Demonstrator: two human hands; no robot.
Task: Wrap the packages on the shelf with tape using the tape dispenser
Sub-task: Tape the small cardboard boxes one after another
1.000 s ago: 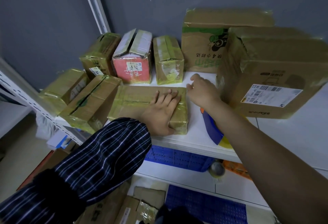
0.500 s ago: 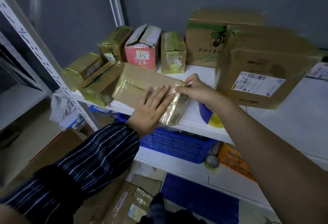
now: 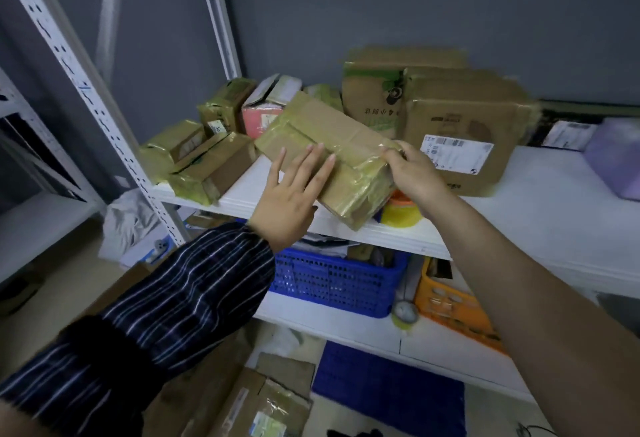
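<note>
At the shelf (image 3: pixel 398 234) edge, right fingers (image 3: pixel 393 157) pinch the tilted package (image 3: pixel 329 125); left fingers (image 3: pixel 311 165) press flat.

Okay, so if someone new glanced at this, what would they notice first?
The tape-wrapped package at the centre, tilted over the white shelf, with the left hand flat against its face and the right hand pinching its right corner. Behind it on the right stands a big cardboard box with a white label, and a blue basket sits on the shelf below.
</note>
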